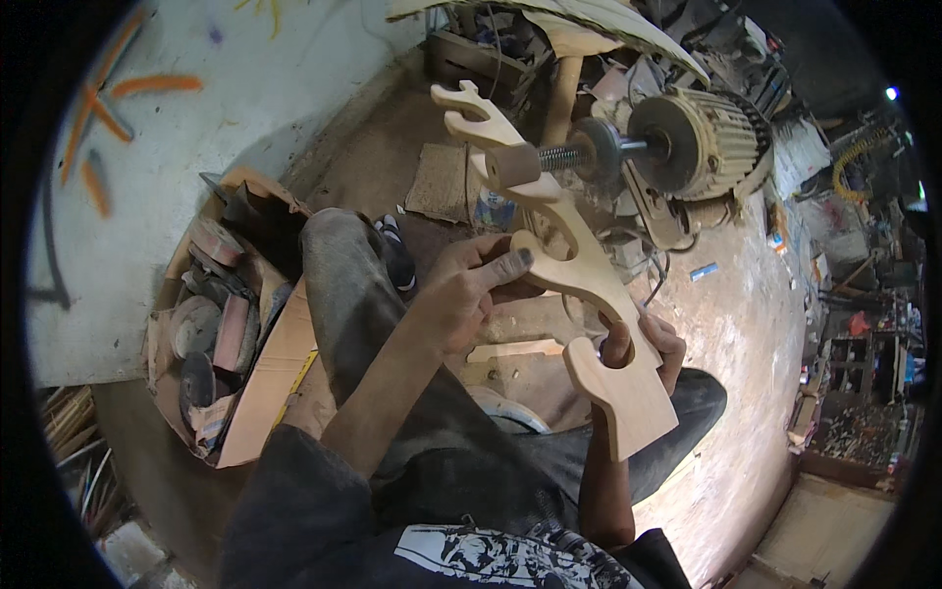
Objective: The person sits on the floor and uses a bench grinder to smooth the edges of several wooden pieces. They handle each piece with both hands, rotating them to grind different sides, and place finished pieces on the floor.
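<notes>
A long, pale wooden piece (633, 413) with rounded hook-like notches along one edge slants across the middle of the view. My left hand (459, 293) is closed on its notched edge, the thumb pressed on a rounded tip. Nearer me, my right hand (663, 346) wraps around the piece, with fingers showing through a notch. Toward the far end, a small brown sanding drum (512, 166) sits at one of the notches; whether it touches the wood I cannot tell. The drum is on a threaded spindle (561, 158) coming from an electric motor (702, 142).
At left stands an open cardboard box (260, 402) with several worn discs and blocks. A white wall (128, 245) rises behind it. Flat cardboard (439, 184) lies on the floor beyond my knee. A small blue object (704, 271) lies right of the motor, and cluttered shelves (854, 363) line the far right.
</notes>
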